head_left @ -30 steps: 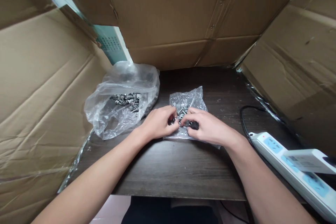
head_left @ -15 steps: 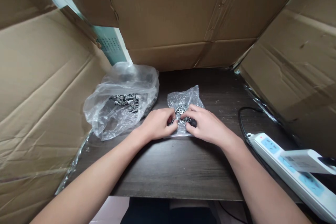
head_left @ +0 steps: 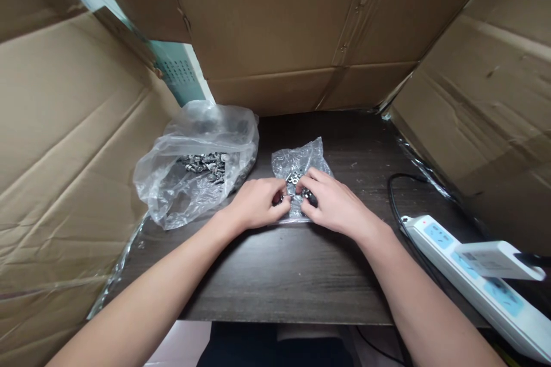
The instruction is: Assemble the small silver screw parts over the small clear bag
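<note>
My left hand (head_left: 260, 202) is closed in a pinch above the small clear plastic bag (head_left: 301, 156). A thin metal shank, apparently a screw (head_left: 290, 196), pokes out from its fingertips towards the right. Facing it, my right hand (head_left: 329, 200) has thumb and fingers curled together, with a dark shape and some shiny metal under them. What exactly it grips is hidden. Between the hands, small metal washers or nuts (head_left: 295, 179) lie on the small bag. To the left stands a larger clear plastic bag (head_left: 163, 152), open, holding many metal screws (head_left: 206, 165).
Cardboard walls (head_left: 267, 23) enclose the dark wooden table (head_left: 284, 275) at the back and both sides. A white power strip (head_left: 465, 281) with a plugged-in white adapter (head_left: 495, 258) lies at the right, its black cable (head_left: 390, 189) looping behind it.
A small gap has opened between my fingertips. The shank that spanned both hands now shows only at my left fingers. The view has shifted slightly.
</note>
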`<state>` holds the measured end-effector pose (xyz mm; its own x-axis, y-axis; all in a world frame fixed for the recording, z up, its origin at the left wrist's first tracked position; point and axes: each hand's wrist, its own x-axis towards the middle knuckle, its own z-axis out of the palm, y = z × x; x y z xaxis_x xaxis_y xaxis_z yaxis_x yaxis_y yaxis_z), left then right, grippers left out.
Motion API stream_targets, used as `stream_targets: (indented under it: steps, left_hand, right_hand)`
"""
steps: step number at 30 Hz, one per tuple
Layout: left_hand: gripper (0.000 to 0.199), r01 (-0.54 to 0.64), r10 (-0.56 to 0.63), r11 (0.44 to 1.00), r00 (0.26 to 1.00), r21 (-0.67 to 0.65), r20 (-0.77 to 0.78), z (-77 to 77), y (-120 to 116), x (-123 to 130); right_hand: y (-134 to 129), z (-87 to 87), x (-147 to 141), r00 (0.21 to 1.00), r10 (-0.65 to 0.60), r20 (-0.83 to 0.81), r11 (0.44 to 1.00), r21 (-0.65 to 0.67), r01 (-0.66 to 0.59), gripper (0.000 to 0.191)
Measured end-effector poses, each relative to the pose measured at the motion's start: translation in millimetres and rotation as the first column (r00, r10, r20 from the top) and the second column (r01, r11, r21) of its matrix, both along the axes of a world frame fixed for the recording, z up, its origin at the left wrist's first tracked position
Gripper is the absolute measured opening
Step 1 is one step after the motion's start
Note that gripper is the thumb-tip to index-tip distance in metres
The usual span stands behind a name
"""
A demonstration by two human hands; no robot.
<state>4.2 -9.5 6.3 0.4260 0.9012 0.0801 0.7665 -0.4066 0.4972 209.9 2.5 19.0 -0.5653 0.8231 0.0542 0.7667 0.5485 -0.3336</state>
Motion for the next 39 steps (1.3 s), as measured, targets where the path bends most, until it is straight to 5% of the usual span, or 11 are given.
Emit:
stream_targets:
  steps: [10,22,30,39]
  left_hand:
    - [0.014,-0.001,0.001,1.0,1.0,0.03,-0.021,0.8,-1.4,0.8]
    - [0.017,0.008,-0.006,0.998,1.0,0.062,-0.024,-1.6,0.3,0.0]
    - [0.016,0.019,-0.022,0.997,0.999,0.076,0.042,-5.2,0.0,0.9]
    - [0.018,0.003,-0.045,0.979,0.978,0.202,0.206,-11.3,2.2,1.0]
  right_hand:
    - [-0.4,5.4,-5.2,0.986,0.049,0.162,0.997,0.053,-0.058,0.013]
    - [3.0,-6.3,1.0,0.996,0.034,-0.088,0.999,0.037,-0.03,0.004]
    - [5.0,-2.5,-1.4,0.963,-0.121,-0.242,0.975,0.153,0.161,0.013]
    - [2.8,-3.9,-3.5,0.926,-0.041,-0.376,0.992,0.098,0.084,0.02]
